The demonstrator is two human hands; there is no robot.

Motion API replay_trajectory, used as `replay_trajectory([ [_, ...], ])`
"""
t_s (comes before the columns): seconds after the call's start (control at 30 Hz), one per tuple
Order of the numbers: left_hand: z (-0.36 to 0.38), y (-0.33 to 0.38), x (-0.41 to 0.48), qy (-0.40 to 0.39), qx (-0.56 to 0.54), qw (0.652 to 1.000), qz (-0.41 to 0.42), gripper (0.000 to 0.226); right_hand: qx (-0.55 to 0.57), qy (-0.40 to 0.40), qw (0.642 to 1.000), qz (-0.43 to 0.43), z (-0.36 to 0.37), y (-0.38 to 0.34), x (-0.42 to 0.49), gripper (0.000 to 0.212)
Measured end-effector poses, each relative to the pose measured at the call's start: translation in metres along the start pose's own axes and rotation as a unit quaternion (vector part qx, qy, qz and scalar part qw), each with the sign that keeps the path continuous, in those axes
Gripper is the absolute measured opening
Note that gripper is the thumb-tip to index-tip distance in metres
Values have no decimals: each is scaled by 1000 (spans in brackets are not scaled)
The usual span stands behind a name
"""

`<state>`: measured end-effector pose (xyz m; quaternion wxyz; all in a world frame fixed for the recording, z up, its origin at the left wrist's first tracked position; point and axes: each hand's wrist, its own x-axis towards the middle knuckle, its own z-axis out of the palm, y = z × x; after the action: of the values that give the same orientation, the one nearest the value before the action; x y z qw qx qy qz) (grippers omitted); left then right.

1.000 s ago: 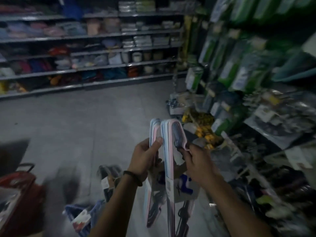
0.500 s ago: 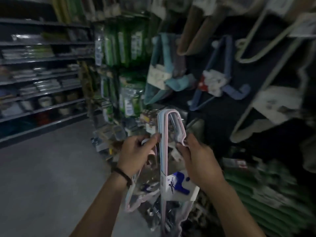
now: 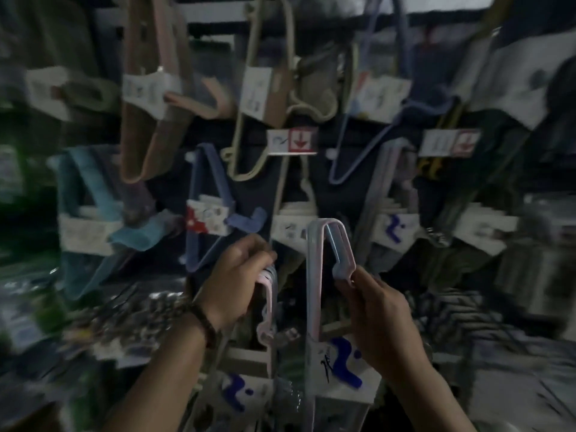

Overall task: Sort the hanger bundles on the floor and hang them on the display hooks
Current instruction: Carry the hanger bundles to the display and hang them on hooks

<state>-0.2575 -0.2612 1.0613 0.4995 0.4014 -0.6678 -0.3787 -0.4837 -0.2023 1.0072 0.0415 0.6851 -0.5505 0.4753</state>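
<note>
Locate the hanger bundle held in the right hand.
Head view, lower centre: the pastel hanger bundle stands upright, gripped by the right hand, just right of the left hand.

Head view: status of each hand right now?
Left hand: closed around the top of a pink hanger bundle.
Right hand: grips the hook end of a pink-and-blue hanger bundle, held upright.
</note>
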Motion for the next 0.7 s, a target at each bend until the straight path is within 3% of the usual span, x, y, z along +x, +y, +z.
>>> replay_trajectory([
  [0.07,14,9,18,-62,-7,998,17,11,-15,20,999,28,-18,10,4,14],
  [0.1,21,15,26,-91,-14,995,25,15,-23,24,999,38,-27,17,5,11],
  [0.2,42,34,55,-160,-13,986,34,42,-50,43,995,81,-56,30,10,37],
  [0.3,61,53,82,-215,13,974,62,43,-71,84,990,89,-84,34,14,31],
  [0.37,76,72,91,-247,42,965,82,55,-71,89,989,97,-101,41,18,26],
  [0.5,99,105,106,-278,96,950,101,77,-79,69,988,112,-122,66,31,27],
  [0.7,125,126,123,-267,167,939,141,68,-121,31,986,114,-128,101,59,24],
])
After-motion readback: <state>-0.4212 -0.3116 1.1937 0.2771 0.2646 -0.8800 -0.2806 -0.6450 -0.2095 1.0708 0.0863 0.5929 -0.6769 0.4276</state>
